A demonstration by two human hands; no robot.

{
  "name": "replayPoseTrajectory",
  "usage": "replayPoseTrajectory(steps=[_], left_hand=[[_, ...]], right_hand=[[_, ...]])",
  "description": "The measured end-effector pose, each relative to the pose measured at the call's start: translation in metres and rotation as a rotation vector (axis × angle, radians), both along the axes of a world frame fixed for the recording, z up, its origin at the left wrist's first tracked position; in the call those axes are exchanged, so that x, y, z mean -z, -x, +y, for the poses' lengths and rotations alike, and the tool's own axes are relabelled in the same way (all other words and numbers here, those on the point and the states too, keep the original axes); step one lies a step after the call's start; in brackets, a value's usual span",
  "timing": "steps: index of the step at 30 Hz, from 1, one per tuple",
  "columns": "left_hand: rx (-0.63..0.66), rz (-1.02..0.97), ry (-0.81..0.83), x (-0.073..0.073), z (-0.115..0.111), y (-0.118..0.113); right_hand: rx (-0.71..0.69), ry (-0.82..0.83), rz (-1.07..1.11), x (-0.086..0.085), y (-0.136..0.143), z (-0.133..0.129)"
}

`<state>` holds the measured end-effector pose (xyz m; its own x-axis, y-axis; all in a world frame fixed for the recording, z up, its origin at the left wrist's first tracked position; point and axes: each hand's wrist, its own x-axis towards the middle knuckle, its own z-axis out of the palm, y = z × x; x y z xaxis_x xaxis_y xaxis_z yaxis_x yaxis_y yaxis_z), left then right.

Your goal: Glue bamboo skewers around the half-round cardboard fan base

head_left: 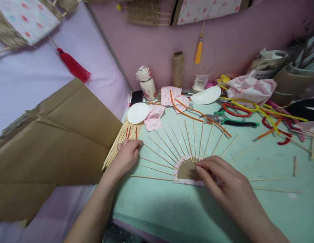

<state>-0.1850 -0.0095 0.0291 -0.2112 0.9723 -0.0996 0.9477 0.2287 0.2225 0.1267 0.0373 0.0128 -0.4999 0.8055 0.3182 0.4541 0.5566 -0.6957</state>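
Observation:
A half-round brown cardboard piece (186, 170) edged with pink spotted cloth lies on the table, and thin bamboo sticks (160, 152) fan out from its curved edge. My left hand (126, 155) is closed, its fingertips at the outer end of one stick on the fan's left side. Beneath and behind that hand lies a thick bundle of bamboo sticks (113, 152). My right hand (226, 179) hovers over the cardboard's right part, thumb and forefinger pinched near the sticks' inner ends. Whatever is between those fingertips is too small to make out.
Beyond the fan lie pliers (238, 123), orange pipe cleaners (189, 116), spotted cloth scraps (154, 117) and white discs (138, 113). A bottle (148, 86) and twine spool (177, 69) stand at the back. A cardboard sheet (60, 135) leans at left.

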Motion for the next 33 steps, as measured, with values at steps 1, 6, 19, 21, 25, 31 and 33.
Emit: replayPoseTrajectory(steps=[1, 6, 19, 21, 25, 31, 33], left_hand=[[0.009, 0.025, 0.016, 0.000, 0.003, 0.003], [-0.006, 0.154, 0.056, -0.003, -0.002, 0.011], [0.040, 0.145, -0.090, 0.001, -0.033, -0.012], [0.043, 0.166, -0.160, 0.005, -0.046, -0.036], [0.100, 0.149, -0.189, 0.017, -0.069, -0.082], [0.105, 0.127, -0.145, 0.026, -0.078, -0.093], [0.110, 0.124, -0.133, 0.026, -0.077, -0.089]], right_hand=[[0.006, 0.000, 0.005, -0.001, 0.000, 0.000], [0.002, -0.004, 0.025, -0.003, 0.001, 0.000], [-0.009, -0.004, 0.011, 0.001, 0.001, 0.001], [-0.007, -0.003, 0.009, 0.000, 0.001, 0.001], [-0.004, 0.004, 0.001, -0.001, 0.001, 0.001], [-0.014, -0.002, -0.008, 0.000, 0.003, 0.000], [-0.021, -0.005, -0.014, 0.000, 0.002, 0.000]])
